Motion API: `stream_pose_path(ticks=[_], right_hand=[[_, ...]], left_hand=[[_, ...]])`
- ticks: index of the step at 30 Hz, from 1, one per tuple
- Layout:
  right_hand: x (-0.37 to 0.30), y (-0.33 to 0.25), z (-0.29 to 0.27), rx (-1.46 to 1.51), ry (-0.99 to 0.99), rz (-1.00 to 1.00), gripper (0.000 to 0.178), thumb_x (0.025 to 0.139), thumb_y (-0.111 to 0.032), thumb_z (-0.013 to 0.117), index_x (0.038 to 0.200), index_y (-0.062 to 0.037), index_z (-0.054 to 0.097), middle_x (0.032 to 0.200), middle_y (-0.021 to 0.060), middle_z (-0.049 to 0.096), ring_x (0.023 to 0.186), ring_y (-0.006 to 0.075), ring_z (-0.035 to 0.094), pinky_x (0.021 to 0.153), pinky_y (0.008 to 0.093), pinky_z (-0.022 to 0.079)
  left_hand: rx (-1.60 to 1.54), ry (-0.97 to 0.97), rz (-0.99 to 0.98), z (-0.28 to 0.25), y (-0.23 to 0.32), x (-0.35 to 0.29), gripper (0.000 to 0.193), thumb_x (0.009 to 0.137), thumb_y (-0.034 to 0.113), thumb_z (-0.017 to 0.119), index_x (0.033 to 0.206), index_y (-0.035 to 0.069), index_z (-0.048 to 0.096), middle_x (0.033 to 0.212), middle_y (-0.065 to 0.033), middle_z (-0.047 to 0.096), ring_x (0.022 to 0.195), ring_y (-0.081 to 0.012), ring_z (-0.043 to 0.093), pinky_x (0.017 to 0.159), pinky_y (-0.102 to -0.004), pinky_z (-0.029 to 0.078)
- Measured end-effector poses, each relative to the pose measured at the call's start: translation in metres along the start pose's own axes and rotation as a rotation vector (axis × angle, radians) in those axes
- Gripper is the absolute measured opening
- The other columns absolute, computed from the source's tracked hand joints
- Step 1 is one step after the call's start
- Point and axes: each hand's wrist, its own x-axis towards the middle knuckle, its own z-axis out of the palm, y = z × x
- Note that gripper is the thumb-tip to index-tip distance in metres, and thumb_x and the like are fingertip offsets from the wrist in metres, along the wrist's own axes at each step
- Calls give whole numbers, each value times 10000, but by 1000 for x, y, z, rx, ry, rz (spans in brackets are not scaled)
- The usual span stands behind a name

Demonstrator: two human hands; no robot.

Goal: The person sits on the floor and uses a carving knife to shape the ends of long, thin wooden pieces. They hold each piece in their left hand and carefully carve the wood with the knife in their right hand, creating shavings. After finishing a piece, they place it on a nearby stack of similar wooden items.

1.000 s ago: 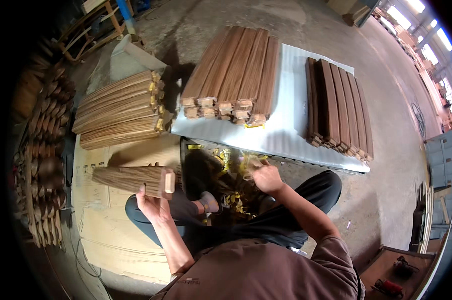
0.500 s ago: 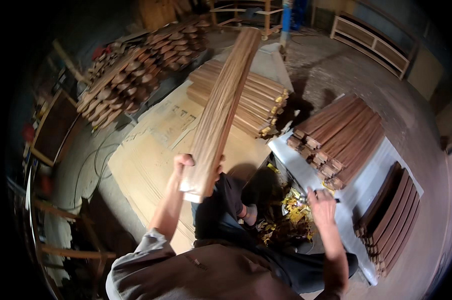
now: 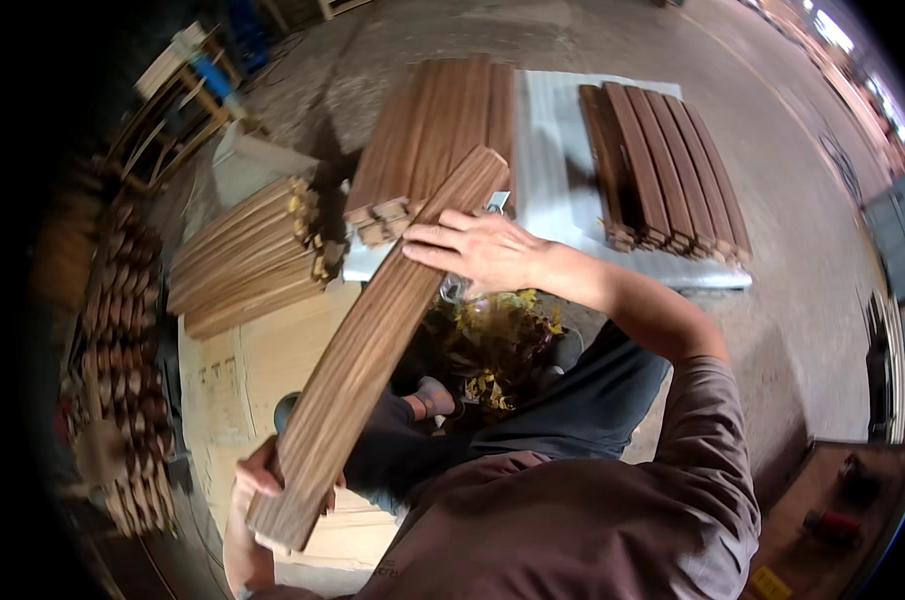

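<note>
A long, slightly curved brown wooden slat (image 3: pixel 358 345) slants across my lap, its far end raised toward the dark stack. My left hand (image 3: pixel 258 475) is closed round the near end, thumb on top and fingertips at the opposite edge. Near the far end, the fingers of my right hand (image 3: pixel 488 250) lie across the slat's upper face. A small metal tool (image 3: pixel 498 202) pokes out beside the right knuckles, and a shiny part shows below the palm. The rest of the tool is hidden in that hand, so its kind is unclear.
Stacked dark slats (image 3: pixel 433 125) and curved slats (image 3: pixel 668 170) rest on a white sheet (image 3: pixel 553 130). Lighter slats (image 3: pixel 248 260) lie on cardboard (image 3: pixel 213 400) at left. Yellow scraps (image 3: pixel 503 320) are heaped by my feet. Curved wooden pieces (image 3: pixel 123 340) are piled far left.
My view has swung right. The slat's far end has come down, and my right hand has moved from over the scraps onto the slat, tool still in it. My left hand keeps its hold.
</note>
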Motion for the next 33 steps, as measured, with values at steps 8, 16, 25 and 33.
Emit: stream_pose_path(ticks=[8, 16, 25, 33], right_hand=[[-32, -11, 4, 91, 4, -35, 819, 691, -305, 762, 1383, 30, 481, 1155, 188, 582, 1122, 312, 554, 781, 389, 578], [-58, -5, 24, 196, 537, 377, 754, 591, -471, 820, 1138, -13, 575, 902, 142, 603, 807, 296, 619, 550, 430, 518], [-150, 114, 86, -9, 309, 1273, 640, 607, -563, 811, 999, -67, 711, 968, 138, 708, 943, 306, 681, 850, 421, 530], [-203, 176, 166, -20, 1, 1798, 649, 601, -541, 822, 945, 2, 726, 964, 204, 737, 964, 374, 699, 876, 450, 535]], left_hand=[[221, 272, -34, -2, 48, -25, 942, 539, 203, 736, 1366, -143, 446, 1106, -336, 639, 880, -434, 703, 739, -533, 614], [612, 117, 612, -45, 129, 48, 638, 883, 352, 721, 1377, 3, 518, 1096, -118, 657, 1010, -232, 630, 918, -422, 547], [926, 753, 649, -126, 6, 157, 195, 911, -21, 637, 1104, -20, 663, 884, -31, 640, 712, -75, 558, 658, -218, 458], [1158, 995, 768, -164, -33, 172, 180, 934, 140, 678, 988, -31, 673, 851, -65, 639, 722, -157, 575, 643, -282, 455]])
